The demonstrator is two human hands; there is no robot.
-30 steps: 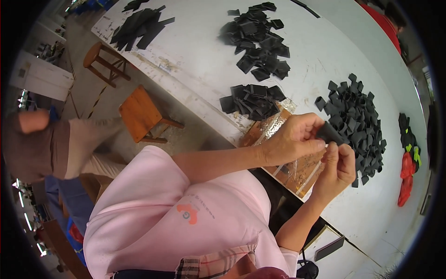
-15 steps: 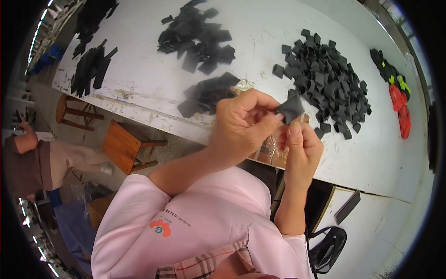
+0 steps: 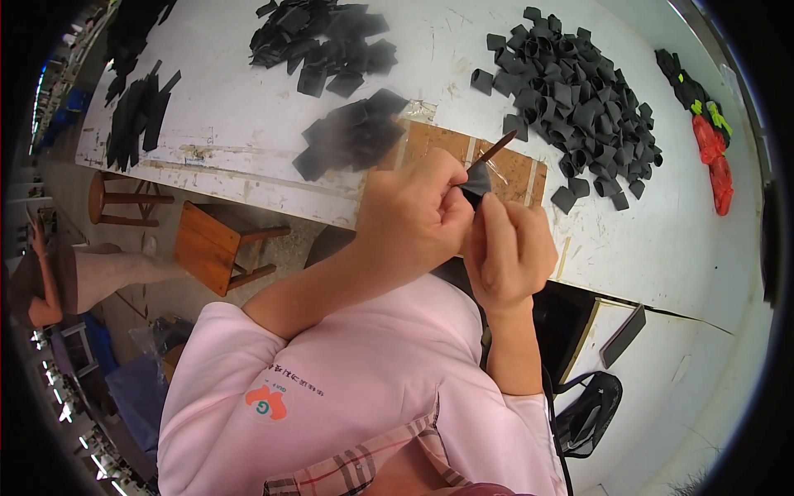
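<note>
My left hand [image 3: 418, 202] and my right hand [image 3: 511, 248] meet above the front edge of the white table. Between them they pinch a small black fabric piece [image 3: 476, 180], mostly covered by the fingers. A thin dark-brown stick [image 3: 496, 152] juts up and to the right from the fabric; its lower end is hidden, so I cannot tell which hand steadies it. Both hands have their fingers closed. Beyond them, to the right, lies a large heap of small black folded fabric loops [image 3: 571, 103]. To the left is a smaller pile of flat black fabric pieces [image 3: 351, 132].
A brown board [image 3: 523, 169] with clear tape lies under my hands. More black pieces [image 3: 318, 45] and black strips [image 3: 136, 120] are farther left. Red plastic bags [image 3: 715, 157] lie at the far right. Wooden stools [image 3: 219, 248] and another person [image 3: 91, 273] are at left.
Both hands have drawn down and closer together, toward me. The fabric piece, held up in view before, is now mostly hidden by fingers. The brown stick has come into view.
</note>
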